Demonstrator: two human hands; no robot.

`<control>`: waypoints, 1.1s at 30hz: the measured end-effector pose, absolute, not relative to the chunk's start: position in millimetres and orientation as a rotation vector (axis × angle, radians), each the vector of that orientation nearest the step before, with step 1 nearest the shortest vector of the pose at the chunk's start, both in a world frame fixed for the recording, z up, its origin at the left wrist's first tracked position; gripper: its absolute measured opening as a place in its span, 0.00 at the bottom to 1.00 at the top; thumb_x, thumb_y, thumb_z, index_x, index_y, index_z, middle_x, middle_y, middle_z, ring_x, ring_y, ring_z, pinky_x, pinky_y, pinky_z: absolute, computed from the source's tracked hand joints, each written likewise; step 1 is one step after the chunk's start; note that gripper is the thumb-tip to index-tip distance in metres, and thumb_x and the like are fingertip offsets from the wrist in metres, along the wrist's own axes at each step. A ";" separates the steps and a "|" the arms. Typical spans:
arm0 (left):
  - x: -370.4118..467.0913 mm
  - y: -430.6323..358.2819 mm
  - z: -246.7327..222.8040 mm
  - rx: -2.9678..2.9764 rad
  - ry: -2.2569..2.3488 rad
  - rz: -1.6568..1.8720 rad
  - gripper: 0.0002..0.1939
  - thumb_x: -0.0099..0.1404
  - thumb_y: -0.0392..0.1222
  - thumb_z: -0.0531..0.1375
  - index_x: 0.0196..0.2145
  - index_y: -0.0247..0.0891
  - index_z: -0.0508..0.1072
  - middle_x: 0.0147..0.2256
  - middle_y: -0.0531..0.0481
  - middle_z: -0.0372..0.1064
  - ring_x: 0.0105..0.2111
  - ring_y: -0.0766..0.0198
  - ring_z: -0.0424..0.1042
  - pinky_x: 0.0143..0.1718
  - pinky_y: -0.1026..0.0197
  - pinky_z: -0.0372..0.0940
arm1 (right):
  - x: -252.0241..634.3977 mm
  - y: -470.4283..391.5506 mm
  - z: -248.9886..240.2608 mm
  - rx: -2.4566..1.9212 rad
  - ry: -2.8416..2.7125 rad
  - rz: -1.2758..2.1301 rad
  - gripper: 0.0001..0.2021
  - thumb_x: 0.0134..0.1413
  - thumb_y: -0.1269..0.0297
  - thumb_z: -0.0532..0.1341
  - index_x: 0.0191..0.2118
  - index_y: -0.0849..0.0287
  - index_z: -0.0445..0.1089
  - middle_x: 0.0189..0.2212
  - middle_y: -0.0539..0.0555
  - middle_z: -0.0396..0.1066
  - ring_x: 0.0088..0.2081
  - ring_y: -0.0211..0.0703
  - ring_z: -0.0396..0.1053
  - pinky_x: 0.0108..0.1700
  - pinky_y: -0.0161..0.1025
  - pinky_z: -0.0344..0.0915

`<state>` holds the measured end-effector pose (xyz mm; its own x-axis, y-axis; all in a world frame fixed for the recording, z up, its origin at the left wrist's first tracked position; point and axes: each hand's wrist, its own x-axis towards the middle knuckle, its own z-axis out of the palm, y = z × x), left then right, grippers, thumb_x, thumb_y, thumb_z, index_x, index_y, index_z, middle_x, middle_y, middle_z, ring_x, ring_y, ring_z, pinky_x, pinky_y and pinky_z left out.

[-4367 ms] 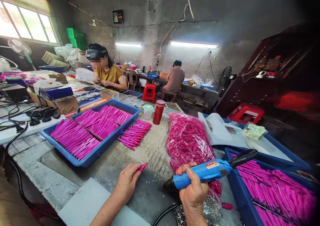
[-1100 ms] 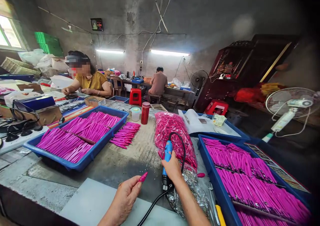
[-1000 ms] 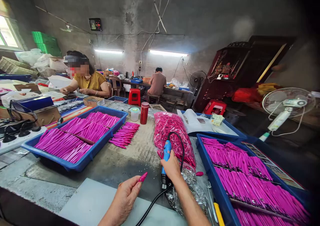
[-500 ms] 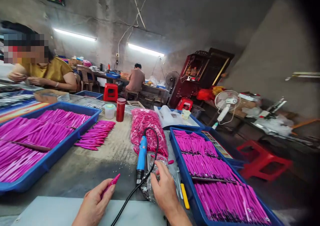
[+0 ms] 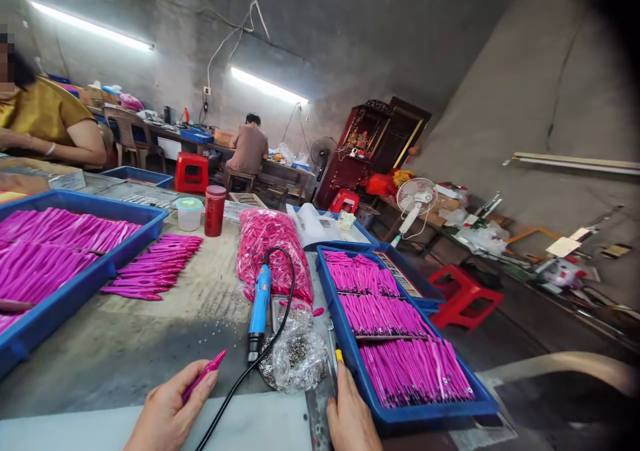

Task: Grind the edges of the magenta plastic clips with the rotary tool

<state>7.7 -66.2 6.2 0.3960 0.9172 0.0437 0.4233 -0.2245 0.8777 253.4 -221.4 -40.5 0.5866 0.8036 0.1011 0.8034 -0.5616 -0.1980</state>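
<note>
My left hand (image 5: 173, 404) is closed around a magenta, pointed plastic piece (image 5: 203, 376), its tip sticking out past thumb and forefinger. Beside the right-hand blue tray, my right hand (image 5: 353, 408) has its fingers round a yellow-handled tool (image 5: 339, 356); only the end of the yellow part shows, and the rest lies hidden under the hand. A thin metal tool (image 5: 331, 351) lies just left of it. Between my hands rests a blue electric screwdriver (image 5: 259, 308) with a black cable. Next to it sits a clear plastic bag of small metal parts (image 5: 295, 351).
Blue trays of magenta pieces stand left (image 5: 107, 264) and right (image 5: 425, 416). Loose magenta pieces (image 5: 157, 264) lie beside the left one. Behind the screwdriver are a full pink bag (image 5: 273, 241), a red tumbler (image 5: 215, 211) and a lidded tub (image 5: 189, 215). A co-worker (image 5: 55, 121) sits at left.
My right hand has moved from beside the screwdriver and bag to the yellow-handled tool by the right tray. The view has swung right. My left hand still holds the magenta piece.
</note>
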 end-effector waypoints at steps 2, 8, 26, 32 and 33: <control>6.3 -66.8 6.0 1.815 1.151 0.757 0.21 0.47 0.61 0.57 0.26 0.42 0.75 0.19 0.55 0.67 0.22 0.63 0.66 0.24 0.69 0.61 | 252.9 -218.7 -37.4 -2.599 -1.316 -0.012 0.28 0.47 0.78 0.44 0.57 0.78 0.53 0.54 0.70 0.58 0.54 0.51 0.60 0.53 0.44 0.58; 2.3 -71.0 7.3 1.804 1.106 0.793 0.21 0.47 0.61 0.57 0.25 0.41 0.75 0.19 0.55 0.67 0.21 0.63 0.67 0.22 0.70 0.62 | 251.8 -215.8 -37.5 -2.546 -1.210 -0.040 0.25 0.50 0.77 0.46 0.56 0.72 0.56 0.54 0.67 0.59 0.55 0.49 0.59 0.54 0.42 0.56; 8.9 -80.2 -3.3 1.822 0.949 0.743 0.22 0.54 0.61 0.53 0.25 0.40 0.73 0.22 0.54 0.69 0.24 0.65 0.67 0.25 0.72 0.63 | 234.6 -203.3 -4.5 -2.732 -1.082 0.188 0.24 0.51 0.84 0.42 0.54 0.72 0.59 0.48 0.68 0.62 0.44 0.47 0.68 0.45 0.37 0.59; 7.0 -82.8 -3.7 1.646 0.935 0.702 0.23 0.51 0.64 0.56 0.26 0.39 0.72 0.24 0.53 0.69 0.27 0.63 0.66 0.28 0.70 0.62 | 234.6 -197.6 3.5 -2.802 -1.025 0.258 0.25 0.53 0.83 0.42 0.57 0.71 0.55 0.41 0.66 0.67 0.41 0.50 0.70 0.42 0.39 0.60; 7.1 -83.5 -2.6 1.599 0.926 0.703 0.24 0.49 0.64 0.56 0.26 0.39 0.73 0.24 0.53 0.68 0.27 0.63 0.66 0.28 0.70 0.62 | 235.7 -197.7 2.8 -2.792 -1.012 0.252 0.25 0.53 0.82 0.42 0.57 0.71 0.55 0.41 0.66 0.67 0.41 0.49 0.69 0.42 0.39 0.60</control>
